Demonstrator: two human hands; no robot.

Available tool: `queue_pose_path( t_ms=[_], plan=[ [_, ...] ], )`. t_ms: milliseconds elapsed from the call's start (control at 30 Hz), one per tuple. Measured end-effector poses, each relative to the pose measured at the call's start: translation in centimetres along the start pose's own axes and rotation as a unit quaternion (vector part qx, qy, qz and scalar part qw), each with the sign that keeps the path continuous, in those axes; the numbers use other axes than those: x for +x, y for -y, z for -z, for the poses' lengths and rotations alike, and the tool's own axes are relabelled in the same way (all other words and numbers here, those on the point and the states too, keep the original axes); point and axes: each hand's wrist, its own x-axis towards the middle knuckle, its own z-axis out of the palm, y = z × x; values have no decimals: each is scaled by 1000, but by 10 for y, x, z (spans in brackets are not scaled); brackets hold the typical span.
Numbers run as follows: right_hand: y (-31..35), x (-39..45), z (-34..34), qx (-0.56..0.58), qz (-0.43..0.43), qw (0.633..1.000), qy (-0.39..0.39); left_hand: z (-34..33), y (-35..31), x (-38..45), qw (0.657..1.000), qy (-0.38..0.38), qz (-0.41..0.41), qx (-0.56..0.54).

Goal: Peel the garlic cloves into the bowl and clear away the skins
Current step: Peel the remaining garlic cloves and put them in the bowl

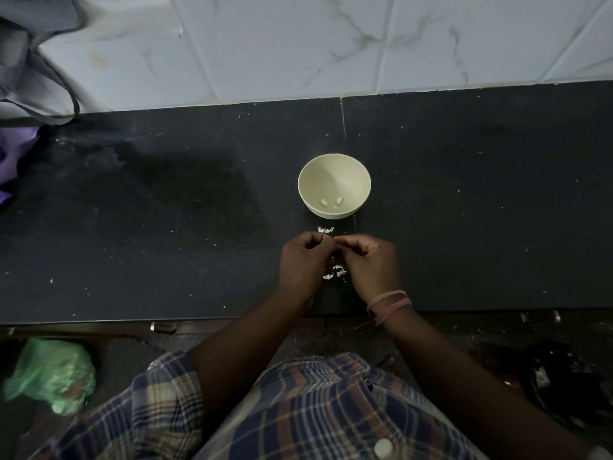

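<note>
**Asha:** On the dark counter (464,200), just this side of the bowl (334,161), both hands are bunched together. What worries you here?

**Ravi:** The skins (335,272). They look light and papery, scattered right under the hands, with another scrap (325,230) lying just short of the bowl. A quick flick while peeling could send one in among the two peeled cloves (331,202) already at the bottom, and then it has to be picked out again. They could also drift off the near edge to the floor (the hands work close to that edge).

**Asha:** And the clove being worked on?

**Ravi:** I cannot see it. It would be hidden between the fingertips, if it is there at all. If it is slippery, a hard pinch might shoot it out across the counter.

**Asha:** How do the hands sit?

**Ravi:** The left hand (303,260) has its fingers curled in tight, thumb meeting them at the top. The right hand (371,263) is curled the same way, its fingertips touching the left's. Both seem to pinch something small at that meeting point, but what exactly I cannot tell.
</note>
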Motion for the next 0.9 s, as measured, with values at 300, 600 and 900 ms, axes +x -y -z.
queue_pose_path(
  t_ms=[300,600,900],
  plan=[
    [0,6,-3,66,-29,997,14,1,-3,3,999,14,24,-22],
    [0,4,-5,206,-100,973,23,-3,-8,8,990,44,109,-81],
    [0,3,-6,277,-161,947,15,-2,0,8,982,38,146,-114]
  ],
)
